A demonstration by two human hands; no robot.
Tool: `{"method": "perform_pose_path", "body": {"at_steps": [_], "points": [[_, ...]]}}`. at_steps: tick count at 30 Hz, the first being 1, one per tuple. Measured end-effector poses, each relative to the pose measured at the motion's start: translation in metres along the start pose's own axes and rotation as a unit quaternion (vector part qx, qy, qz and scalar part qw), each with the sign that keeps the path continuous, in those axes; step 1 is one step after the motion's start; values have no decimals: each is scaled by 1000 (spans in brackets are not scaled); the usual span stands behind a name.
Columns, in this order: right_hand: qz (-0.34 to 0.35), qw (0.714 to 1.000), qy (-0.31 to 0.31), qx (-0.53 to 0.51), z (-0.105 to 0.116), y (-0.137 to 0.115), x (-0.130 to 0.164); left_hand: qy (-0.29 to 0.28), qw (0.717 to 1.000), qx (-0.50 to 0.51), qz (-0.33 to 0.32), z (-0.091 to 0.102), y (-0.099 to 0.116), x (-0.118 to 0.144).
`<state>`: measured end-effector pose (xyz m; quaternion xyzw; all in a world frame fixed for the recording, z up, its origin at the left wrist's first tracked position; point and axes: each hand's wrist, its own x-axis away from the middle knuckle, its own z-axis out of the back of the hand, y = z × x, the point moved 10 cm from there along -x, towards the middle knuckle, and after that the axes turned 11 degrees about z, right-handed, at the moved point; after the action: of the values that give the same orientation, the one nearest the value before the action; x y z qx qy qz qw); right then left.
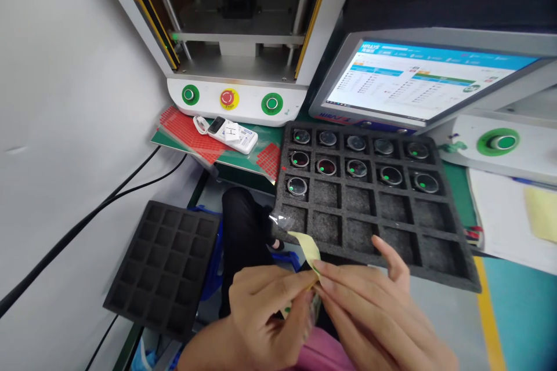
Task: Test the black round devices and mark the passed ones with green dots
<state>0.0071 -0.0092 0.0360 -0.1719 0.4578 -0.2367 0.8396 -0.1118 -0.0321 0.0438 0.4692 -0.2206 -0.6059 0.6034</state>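
Plainly both hands busy at the bottom of the view: left hand (261, 307) and right hand (369, 313) pinched together on a small yellow tab (307, 246), with a bit of clear wrapper (282, 221) sticking up beside it. Something small held between the fingers beneath — hidden, could not be told what. All of it hovered just in front of the near edge of the black foam tray (435, 269), over the lap rather than over the table (455, 197).

Likely trouble, as a judgement: a slipped pinch while peeling, and the small piece dropped to the lap or floor, nothing being under it. Could also smear or scratch the part if fingertips strayed onto its face.

Around: round lenses (326, 166) filling the tray's far two rows plus one pocket in the third; near pockets bare. A second foam tray (163, 269) low at the left, beside black cables (87, 214). Beyond, a press machine (237, 93) with green and red buttons, a white handheld device (230, 133) on red sheets, a tilted monitor (418, 81) — none blocking the hands.
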Motion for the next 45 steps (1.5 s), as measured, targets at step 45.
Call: {"method": "perform_pose_path", "body": {"at_steps": [45], "points": [[126,968,-147,-162,-7,4,-20,-311,927,65,198,-31,-29,-14]]}}
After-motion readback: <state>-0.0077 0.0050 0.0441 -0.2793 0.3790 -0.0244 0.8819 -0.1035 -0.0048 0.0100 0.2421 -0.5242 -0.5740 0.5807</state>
